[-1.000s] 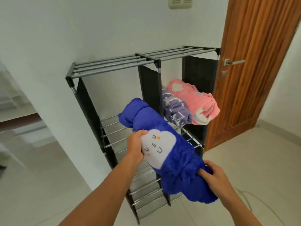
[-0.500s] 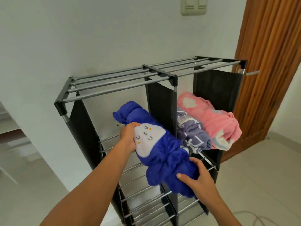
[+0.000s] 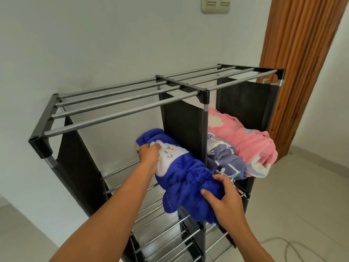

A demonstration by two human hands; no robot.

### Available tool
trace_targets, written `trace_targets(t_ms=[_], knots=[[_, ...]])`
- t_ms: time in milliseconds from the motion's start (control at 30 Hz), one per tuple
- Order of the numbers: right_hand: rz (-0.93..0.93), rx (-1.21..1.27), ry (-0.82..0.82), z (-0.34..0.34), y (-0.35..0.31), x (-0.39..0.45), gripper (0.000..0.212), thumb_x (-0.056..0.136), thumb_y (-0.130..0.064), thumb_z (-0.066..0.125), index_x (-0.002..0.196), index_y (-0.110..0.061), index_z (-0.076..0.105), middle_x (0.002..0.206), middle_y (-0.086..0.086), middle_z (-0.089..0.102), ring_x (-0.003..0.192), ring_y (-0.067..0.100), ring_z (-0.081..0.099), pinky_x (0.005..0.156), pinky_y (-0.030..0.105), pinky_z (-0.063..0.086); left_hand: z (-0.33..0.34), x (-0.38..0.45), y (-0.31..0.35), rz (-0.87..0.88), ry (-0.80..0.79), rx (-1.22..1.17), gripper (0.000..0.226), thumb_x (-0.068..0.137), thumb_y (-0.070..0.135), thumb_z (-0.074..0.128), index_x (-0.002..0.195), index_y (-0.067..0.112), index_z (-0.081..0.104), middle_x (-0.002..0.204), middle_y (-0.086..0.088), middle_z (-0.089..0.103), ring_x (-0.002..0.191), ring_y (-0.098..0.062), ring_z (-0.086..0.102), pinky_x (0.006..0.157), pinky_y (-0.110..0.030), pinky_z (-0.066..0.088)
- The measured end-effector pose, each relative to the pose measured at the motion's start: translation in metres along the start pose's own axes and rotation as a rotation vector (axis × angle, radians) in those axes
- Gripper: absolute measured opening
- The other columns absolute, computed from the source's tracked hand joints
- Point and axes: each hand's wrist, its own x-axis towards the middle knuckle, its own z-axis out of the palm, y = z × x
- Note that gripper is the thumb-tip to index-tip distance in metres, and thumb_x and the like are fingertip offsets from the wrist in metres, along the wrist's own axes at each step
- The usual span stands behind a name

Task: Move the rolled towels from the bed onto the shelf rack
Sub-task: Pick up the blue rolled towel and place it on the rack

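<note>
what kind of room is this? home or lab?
Likely a home, probably a bedroom or hallway corner: a wooden door, a wall light switch, tiled floor, and a metal shelf rack holding rolled towels, including a pink towel.

Both arms reach forward, left hand (image 3: 149, 155) and right hand (image 3: 224, 197) clenched.

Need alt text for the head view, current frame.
Both hands, left and right, hold a rolled blue towel in the shelf rack's left compartment. Purple and pink towels lie in the right compartment.
</note>
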Motion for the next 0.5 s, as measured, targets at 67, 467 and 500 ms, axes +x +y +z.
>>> trace_targets(t_ms=[67,467,500], knots=[[0.044,-0.066,-0.006,0.004,0.011,0.001,0.041,0.074,-0.015,0.077,0.108,-0.024,0.056,0.106,-0.009,0.061,0.099,0.008,0.057,0.075,0.006,0.04,0.0,0.001,-0.013,0.042,0.006,0.153,0.029,0.087,0.012,0.056,0.114,0.003,0.057,0.117,-0.019,0.063,0.104,-0.037,0.061,0.093,-0.043,0.052],[0.223,-0.215,-0.034,0.016,0.041,-0.012,0.047,0.083,-0.036,0.065,0.124,-0.017,0.05,0.118,0.001,0.057,0.1,0.015,0.056,0.08,0.023,0.042,-0.004,-0.012,-0.038,0.27,0.057,0.693,0.047,0.093,0.029,0.052,0.131,0.003,0.043,0.135,-0.019,0.049,0.119,-0.037,0.053,0.095,-0.046,0.046],[0.239,-0.214,-0.024,0.015,0.042,-0.014,0.051,0.082,-0.039,0.065,0.125,-0.017,0.05,0.119,0.001,0.056,0.101,0.015,0.055,0.081,0.024,0.044,-0.002,-0.02,-0.037,0.321,0.073,0.727,0.051,0.092,0.03,0.053,0.134,0.004,0.04,0.139,-0.018,0.045,0.124,-0.036,0.049,0.099,-0.048,0.043]])
